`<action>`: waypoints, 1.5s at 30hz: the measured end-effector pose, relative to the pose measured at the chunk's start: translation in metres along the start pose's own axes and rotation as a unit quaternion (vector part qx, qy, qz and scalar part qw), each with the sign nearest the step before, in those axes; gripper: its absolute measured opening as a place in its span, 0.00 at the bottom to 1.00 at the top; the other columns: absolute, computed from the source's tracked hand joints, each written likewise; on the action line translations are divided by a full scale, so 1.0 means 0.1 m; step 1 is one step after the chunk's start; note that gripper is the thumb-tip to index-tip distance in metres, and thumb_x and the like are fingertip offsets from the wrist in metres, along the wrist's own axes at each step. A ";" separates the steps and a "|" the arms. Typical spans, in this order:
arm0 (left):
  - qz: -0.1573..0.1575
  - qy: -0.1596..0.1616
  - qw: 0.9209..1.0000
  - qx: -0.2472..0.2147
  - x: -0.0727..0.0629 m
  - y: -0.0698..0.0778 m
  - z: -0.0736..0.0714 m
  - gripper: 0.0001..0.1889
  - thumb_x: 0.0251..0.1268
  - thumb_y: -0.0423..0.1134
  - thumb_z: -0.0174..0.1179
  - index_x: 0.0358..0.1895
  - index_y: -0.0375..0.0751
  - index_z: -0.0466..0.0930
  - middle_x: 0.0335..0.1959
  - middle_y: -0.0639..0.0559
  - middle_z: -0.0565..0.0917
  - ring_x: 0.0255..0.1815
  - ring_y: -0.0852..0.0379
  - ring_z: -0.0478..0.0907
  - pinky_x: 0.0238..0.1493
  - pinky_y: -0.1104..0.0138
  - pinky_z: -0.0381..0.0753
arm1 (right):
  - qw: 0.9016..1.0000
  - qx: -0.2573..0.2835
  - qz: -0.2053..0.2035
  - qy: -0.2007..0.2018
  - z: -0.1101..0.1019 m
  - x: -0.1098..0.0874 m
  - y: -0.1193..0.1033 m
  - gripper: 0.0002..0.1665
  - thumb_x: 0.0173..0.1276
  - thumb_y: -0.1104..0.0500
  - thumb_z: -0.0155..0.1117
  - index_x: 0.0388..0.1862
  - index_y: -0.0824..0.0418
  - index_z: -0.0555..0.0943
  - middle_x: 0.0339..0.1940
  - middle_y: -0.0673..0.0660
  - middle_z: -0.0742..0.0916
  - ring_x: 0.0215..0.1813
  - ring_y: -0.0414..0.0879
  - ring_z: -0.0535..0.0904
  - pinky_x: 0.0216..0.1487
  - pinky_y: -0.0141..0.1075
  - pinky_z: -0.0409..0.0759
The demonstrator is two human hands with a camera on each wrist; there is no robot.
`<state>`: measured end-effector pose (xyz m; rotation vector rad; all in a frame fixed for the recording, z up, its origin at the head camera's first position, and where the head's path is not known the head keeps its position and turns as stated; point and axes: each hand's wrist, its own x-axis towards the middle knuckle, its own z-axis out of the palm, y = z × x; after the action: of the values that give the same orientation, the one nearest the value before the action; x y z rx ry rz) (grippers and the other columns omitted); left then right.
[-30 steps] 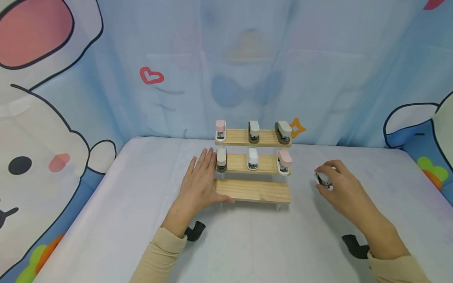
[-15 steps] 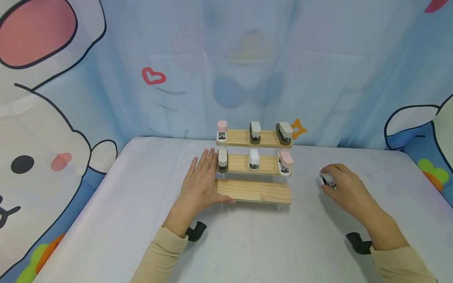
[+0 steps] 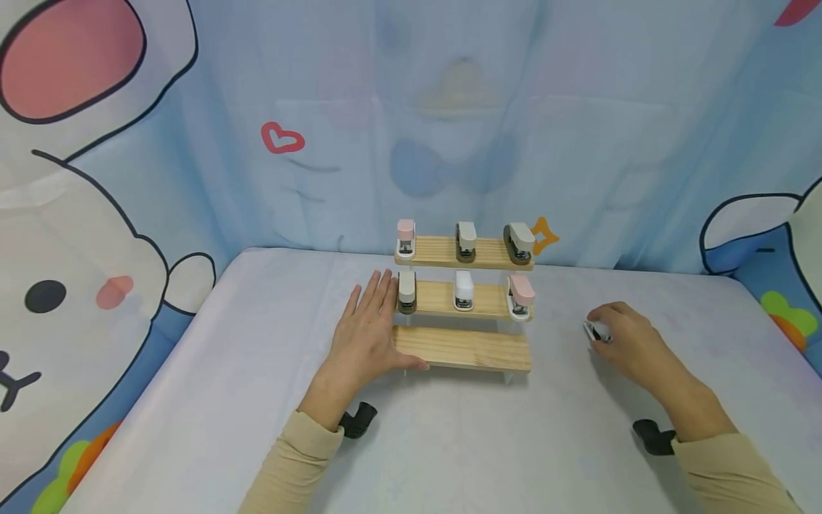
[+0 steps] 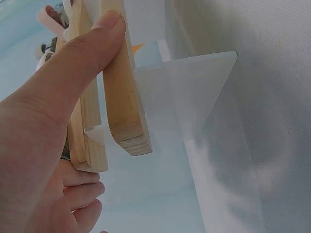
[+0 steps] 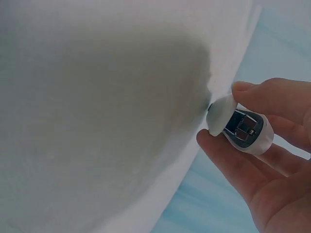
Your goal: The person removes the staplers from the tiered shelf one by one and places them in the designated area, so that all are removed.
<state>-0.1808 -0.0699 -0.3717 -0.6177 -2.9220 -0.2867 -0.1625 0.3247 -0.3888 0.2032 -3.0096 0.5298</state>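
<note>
A small stapler (image 5: 241, 127) has a smooth, rounded white shell, with a dark inside and shiny metal parts showing. The right hand (image 3: 632, 346) pinches it between thumb and fingers, to the right of the rack and well apart from it. The left hand (image 3: 362, 335) is at the rack's left side, fingers straight, thumb resting on the front edge of the wooden bottom shelf (image 3: 469, 348). Behind that, the middle shelf (image 3: 434, 298) bears, left to right, an off-white and dark grey stapler (image 3: 407, 291), a white stapler (image 3: 464, 290) and a pink and white stapler (image 3: 521, 295). Farthest back, the top shelf (image 3: 437, 251) bears a pink-topped stapler (image 3: 406, 239) at left and two light-topped staplers with dark bases, in the middle (image 3: 466, 241) and at right (image 3: 519, 243).
</note>
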 end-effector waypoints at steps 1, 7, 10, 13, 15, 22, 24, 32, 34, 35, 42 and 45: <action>0.000 0.000 1.000 0.001 0.00 0.00 0.00 0.75 0.32 0.78 0.70 0.80 0.36 0.41 0.82 0.43 0.47 0.84 0.49 0.39 0.83 0.52 0.41 | 1.000 -0.001 0.003 -0.004 0.00 0.00 0.01 0.24 0.58 0.71 0.68 0.53 0.78 0.75 0.56 0.80 0.73 0.53 0.74 0.75 0.47 0.62 0.79; -0.001 0.002 1.000 0.009 0.02 0.00 0.00 0.76 0.32 0.78 0.69 0.80 0.36 0.41 0.82 0.44 0.45 0.84 0.48 0.40 0.83 0.52 0.42 | 1.000 0.001 0.011 -0.007 0.02 0.00 0.02 0.23 0.58 0.72 0.68 0.52 0.77 0.75 0.56 0.79 0.72 0.52 0.72 0.75 0.45 0.60 0.81; -0.001 0.001 1.000 0.007 0.02 0.00 -0.01 0.76 0.32 0.78 0.69 0.80 0.36 0.40 0.82 0.44 0.45 0.84 0.48 0.40 0.83 0.52 0.42 | 1.000 0.001 0.012 -0.008 0.02 -0.02 0.05 0.22 0.55 0.73 0.68 0.50 0.77 0.74 0.54 0.80 0.72 0.45 0.68 0.77 0.38 0.55 0.82; 0.000 0.003 1.000 0.004 0.02 0.00 -0.01 0.76 0.32 0.77 0.70 0.80 0.36 0.41 0.82 0.44 0.45 0.84 0.48 0.40 0.83 0.52 0.42 | 1.000 -0.004 0.012 -0.007 0.03 -0.03 0.07 0.22 0.54 0.75 0.68 0.47 0.75 0.74 0.53 0.80 0.72 0.39 0.64 0.76 0.34 0.50 0.81; 0.001 0.005 1.000 0.004 0.02 0.00 -0.01 0.76 0.32 0.77 0.70 0.80 0.36 0.41 0.82 0.44 0.45 0.84 0.48 0.40 0.83 0.52 0.42 | 1.000 -0.007 0.012 -0.007 0.04 -0.04 0.07 0.21 0.53 0.75 0.68 0.47 0.75 0.74 0.53 0.79 0.72 0.38 0.62 0.76 0.33 0.49 0.81; 0.001 0.006 1.000 0.010 0.02 -0.01 0.00 0.76 0.32 0.78 0.70 0.80 0.36 0.41 0.82 0.44 0.45 0.84 0.48 0.40 0.83 0.51 0.44 | 1.000 -0.009 0.006 -0.009 0.04 -0.06 0.07 0.22 0.53 0.76 0.68 0.47 0.75 0.74 0.53 0.80 0.73 0.42 0.66 0.77 0.37 0.55 0.81; -0.001 0.004 1.000 0.009 0.02 0.00 0.00 0.76 0.32 0.78 0.70 0.80 0.36 0.40 0.82 0.44 0.45 0.84 0.48 0.40 0.83 0.52 0.43 | 1.000 -0.013 0.011 -0.017 0.03 -0.07 0.06 0.23 0.54 0.75 0.68 0.50 0.75 0.74 0.55 0.80 0.72 0.46 0.69 0.76 0.41 0.58 0.80; 0.000 0.002 1.000 0.008 0.01 0.01 -0.01 0.76 0.31 0.77 0.70 0.80 0.36 0.42 0.82 0.43 0.47 0.84 0.47 0.42 0.83 0.52 0.43 | 0.999 -0.026 0.017 -0.016 -0.07 -0.10 -0.05 0.35 0.59 0.69 0.67 0.65 0.73 0.67 0.63 0.82 0.68 0.59 0.78 0.66 0.55 0.70 0.72; 0.001 0.004 1.000 0.007 0.01 0.01 -0.01 0.76 0.31 0.77 0.70 0.80 0.36 0.42 0.82 0.43 0.48 0.83 0.47 0.42 0.83 0.52 0.43 | 1.000 -0.025 0.003 0.005 -0.09 -0.10 -0.10 0.34 0.59 0.69 0.67 0.65 0.73 0.68 0.63 0.81 0.69 0.59 0.77 0.67 0.55 0.71 0.71; 0.000 0.004 1.000 0.008 0.01 0.00 -0.01 0.75 0.31 0.77 0.70 0.80 0.36 0.42 0.82 0.43 0.48 0.83 0.47 0.42 0.83 0.52 0.43 | 1.000 -0.026 -0.004 0.013 -0.11 -0.10 -0.13 0.34 0.59 0.68 0.67 0.65 0.73 0.68 0.63 0.80 0.69 0.59 0.77 0.67 0.56 0.71 0.71; 0.000 0.001 1.000 0.007 0.01 0.00 -0.01 0.76 0.31 0.77 0.70 0.80 0.36 0.42 0.82 0.43 0.47 0.84 0.48 0.40 0.83 0.53 0.43 | 0.998 -0.030 -0.011 0.045 -0.15 -0.08 -0.41 0.37 0.61 0.64 0.69 0.67 0.73 0.66 0.64 0.78 0.71 0.62 0.74 0.69 0.58 0.69 0.71; -0.001 -0.003 1.000 0.013 0.01 0.00 0.00 0.76 0.31 0.78 0.69 0.80 0.36 0.40 0.82 0.44 0.45 0.84 0.48 0.40 0.83 0.53 0.42 | 0.998 -0.016 -0.020 0.058 -0.17 -0.09 -0.50 0.38 0.61 0.63 0.70 0.67 0.72 0.66 0.65 0.76 0.71 0.62 0.73 0.69 0.58 0.69 0.72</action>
<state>-0.1815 -0.0692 -0.3714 -0.6140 -2.9267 -0.2477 -0.1455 0.2855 -0.3569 0.2213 -2.8921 0.4733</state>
